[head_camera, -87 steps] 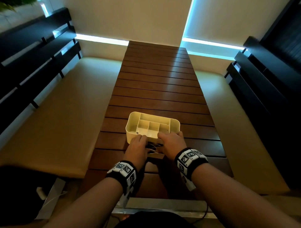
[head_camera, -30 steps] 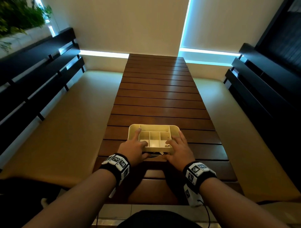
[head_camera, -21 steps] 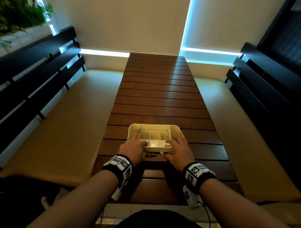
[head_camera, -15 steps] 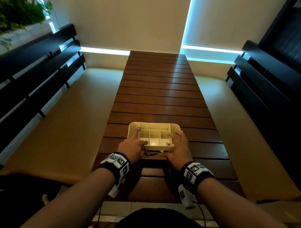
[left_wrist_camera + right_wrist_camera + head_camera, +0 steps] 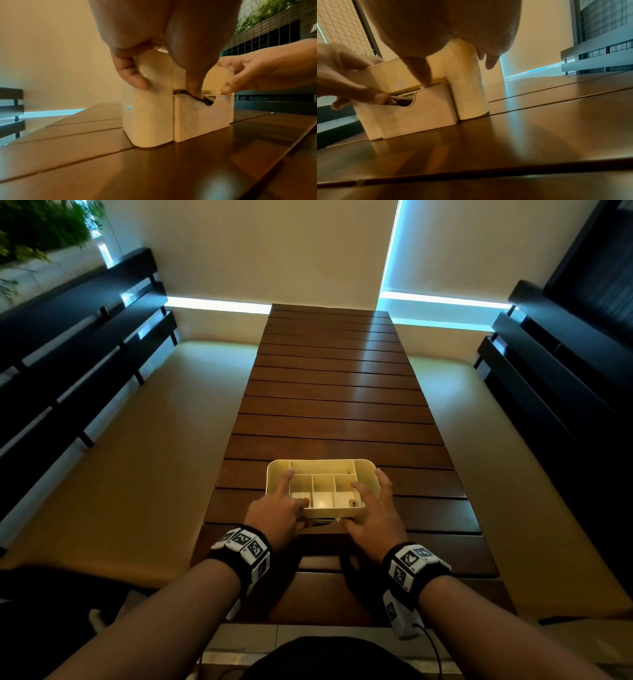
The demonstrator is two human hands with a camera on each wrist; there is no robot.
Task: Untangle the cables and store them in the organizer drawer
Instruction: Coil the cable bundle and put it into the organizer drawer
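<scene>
A cream organizer [image 5: 322,462] with open top compartments stands on the wooden slat table [image 5: 335,392]. Its front drawer [image 5: 197,119] sticks out slightly, and black and white cables [image 5: 207,103] show in the drawer's finger notch. My left hand [image 5: 282,506] grips the organizer's left near corner, index finger lying along the top and thumb pressing down on the cables [image 5: 399,100]. My right hand [image 5: 373,508] lies spread over the right end, its thumb touching the drawer's [image 5: 419,108] top edge. How the cables lie inside is hidden.
Padded benches [image 5: 144,460] with dark slatted backs run along both sides of the table. The table's far half holds nothing I can see. A plant [image 5: 37,227] sits at the upper left, and a thin cord [image 5: 432,645] hangs from my right wristband.
Earlier both hands worked at the pulled-out drawer with cables showing. The drawer now sits almost fully in, and both hands have moved up onto the organizer. In the last second they barely shifted.
</scene>
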